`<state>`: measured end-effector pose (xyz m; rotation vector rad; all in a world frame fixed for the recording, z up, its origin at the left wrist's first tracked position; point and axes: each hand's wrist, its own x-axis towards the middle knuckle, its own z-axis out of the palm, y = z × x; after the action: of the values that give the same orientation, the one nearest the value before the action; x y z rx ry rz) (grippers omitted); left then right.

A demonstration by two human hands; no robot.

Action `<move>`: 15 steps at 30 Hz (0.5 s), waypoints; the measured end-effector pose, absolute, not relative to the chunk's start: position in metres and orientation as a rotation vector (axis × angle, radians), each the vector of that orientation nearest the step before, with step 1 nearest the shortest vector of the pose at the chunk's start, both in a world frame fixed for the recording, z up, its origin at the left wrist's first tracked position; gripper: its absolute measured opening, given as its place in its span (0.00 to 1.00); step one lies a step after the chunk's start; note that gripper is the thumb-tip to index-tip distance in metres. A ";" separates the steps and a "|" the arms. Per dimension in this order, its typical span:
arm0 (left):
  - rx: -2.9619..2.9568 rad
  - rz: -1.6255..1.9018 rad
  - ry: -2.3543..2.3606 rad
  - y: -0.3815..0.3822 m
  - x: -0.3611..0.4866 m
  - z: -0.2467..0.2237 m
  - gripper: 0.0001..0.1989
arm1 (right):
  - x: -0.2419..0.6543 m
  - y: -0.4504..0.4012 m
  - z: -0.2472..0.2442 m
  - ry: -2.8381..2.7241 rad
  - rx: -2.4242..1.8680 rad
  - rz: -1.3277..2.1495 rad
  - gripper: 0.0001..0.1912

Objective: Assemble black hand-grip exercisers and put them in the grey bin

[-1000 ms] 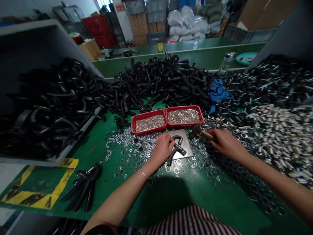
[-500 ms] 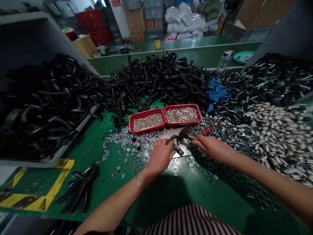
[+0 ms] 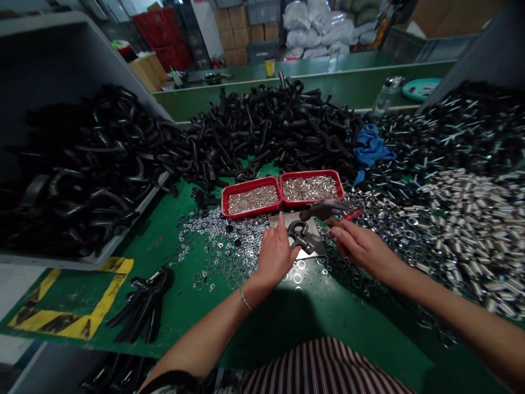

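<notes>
My left hand (image 3: 275, 257) lies at the near edge of a steel plate (image 3: 315, 234), its fingers pointing up and its thumb side against a black U-shaped metal part (image 3: 299, 238). That part sits on the plate. My right hand (image 3: 359, 246) grips the wooden handle of a small hammer (image 3: 326, 210), whose dark head hangs just above the plate's far corner. A red piece (image 3: 353, 215) shows past the handle, and I cannot tell what it is. Loose steel washers (image 3: 213, 246) surround the plate.
Two red trays (image 3: 250, 183) of small silver parts stand behind the plate. Heaps of black U-shaped parts (image 3: 266, 126) rise beyond them and in a grey bin (image 3: 123, 71) at left. Silver cylinders (image 3: 463, 230) spread at right, with a blue cloth (image 3: 371, 145) between the heaps.
The hammer head has lifted and moved right, away from the black part. My left hand still stays at the plate, and the view has shifted slightly.
</notes>
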<state>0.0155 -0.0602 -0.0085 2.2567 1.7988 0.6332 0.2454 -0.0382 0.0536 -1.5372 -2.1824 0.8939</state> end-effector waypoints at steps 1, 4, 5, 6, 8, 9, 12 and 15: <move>2.258 0.647 1.797 -0.060 0.016 -0.009 0.51 | 0.241 -0.039 0.053 -2.243 -1.548 0.832 0.21; 2.281 0.656 1.793 -0.061 0.018 -0.012 0.51 | 0.229 -0.034 0.047 -2.459 -1.569 0.800 0.18; 2.293 0.643 1.795 -0.062 0.019 -0.012 0.50 | 0.228 -0.032 0.044 -2.463 -1.562 0.898 0.18; 2.305 0.624 1.800 -0.062 0.020 -0.012 0.49 | 0.229 -0.031 0.041 -2.405 -1.550 1.056 0.19; 2.337 0.578 1.790 -0.060 0.020 -0.010 0.46 | 0.238 -0.033 0.037 -2.121 -1.530 1.400 0.21; 2.353 0.558 1.767 -0.058 0.020 -0.007 0.43 | 0.246 -0.036 0.036 -1.945 -1.538 1.504 0.22; 2.283 0.601 1.648 -0.049 0.015 0.004 0.32 | 0.283 -0.049 0.030 -1.578 -1.661 1.439 0.21; 1.923 0.749 1.482 -0.039 0.006 0.012 0.24 | 0.330 -0.055 0.023 -1.470 -1.852 1.253 0.21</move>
<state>0.0063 -0.0391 0.0123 1.9234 1.4822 0.7495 0.3296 -0.0551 0.0232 -1.8523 -1.4698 1.2533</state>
